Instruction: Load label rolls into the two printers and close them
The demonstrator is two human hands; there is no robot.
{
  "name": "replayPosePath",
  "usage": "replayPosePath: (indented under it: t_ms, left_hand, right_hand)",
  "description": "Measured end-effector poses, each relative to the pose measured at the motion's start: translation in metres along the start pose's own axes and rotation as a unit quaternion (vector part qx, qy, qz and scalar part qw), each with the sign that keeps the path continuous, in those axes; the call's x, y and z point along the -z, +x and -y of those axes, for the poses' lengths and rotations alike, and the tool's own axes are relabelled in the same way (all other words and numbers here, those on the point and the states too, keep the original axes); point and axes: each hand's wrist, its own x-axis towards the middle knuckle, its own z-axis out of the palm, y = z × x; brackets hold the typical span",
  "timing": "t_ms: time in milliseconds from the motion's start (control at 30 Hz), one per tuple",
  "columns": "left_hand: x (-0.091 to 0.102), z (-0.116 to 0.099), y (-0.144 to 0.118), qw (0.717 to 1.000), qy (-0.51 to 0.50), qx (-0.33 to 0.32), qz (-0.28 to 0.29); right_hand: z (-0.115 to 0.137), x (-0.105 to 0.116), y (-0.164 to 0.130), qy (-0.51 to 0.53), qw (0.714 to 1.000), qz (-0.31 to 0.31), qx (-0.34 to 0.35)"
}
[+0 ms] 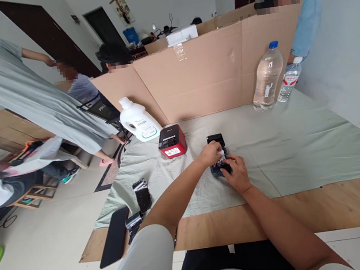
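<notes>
A small black device with a raised lid [214, 139], which looks like a portable printer, sits on the cloth in front of me. My left hand [211, 153] reaches in from its left side, fingers pinched over the open inside at a small white piece [221, 152] that they partly cover. My right hand [239, 173] grips the right and near side of the device, thumb at its front edge. Black-and-white detail shows between the hands, too small to read. Left of the device stands a red and black box-shaped machine [172, 141].
Shiny black film rolls [141, 192] and a flat black slab [114, 237] lie at the left edge. A white jug [140, 119], a large water bottle [267, 78] and a smaller bottle [289, 80] stand before a cardboard screen [199, 78]. Other people are beyond and to the left.
</notes>
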Motion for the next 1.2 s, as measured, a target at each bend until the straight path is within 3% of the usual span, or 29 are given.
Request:
replayPosePath:
  t_ms: [267,467,533,633,700,900,1067,1200]
  left_hand:
    - [-0.014,0.005,0.002,1.000,0.021,0.004,0.020]
    - [-0.014,0.009,0.003,1.000,0.009,-0.022,0.020]
    - [-0.010,0.011,0.001,0.999,-0.008,-0.028,-0.030]
    - [-0.002,0.014,-0.003,0.987,-0.010,0.005,-0.163]
    - [0.001,0.016,-0.003,0.978,0.002,0.027,-0.208]
    - [-0.003,0.019,-0.008,0.989,-0.034,0.006,-0.144]
    - [-0.015,0.014,-0.038,0.982,-0.048,-0.038,-0.181]
    - [-0.035,0.012,-0.068,0.981,-0.039,-0.085,-0.173]
  right_hand:
    - [0.002,0.000,0.001,-0.010,1.000,0.020,0.004]
    - [0.002,0.001,0.001,-0.041,0.999,0.029,0.018]
    - [0.003,0.002,0.001,-0.044,0.999,0.027,0.015]
    - [0.004,0.002,0.002,-0.042,0.999,0.024,0.014]
    - [0.004,0.002,0.002,-0.040,0.999,0.024,0.012]
    - [0.004,0.002,0.002,-0.034,0.999,0.021,0.008]
    - [0.003,0.001,0.001,-0.034,0.999,0.028,0.001]
    - [0.002,0.000,0.001,-0.036,0.999,0.019,0.013]
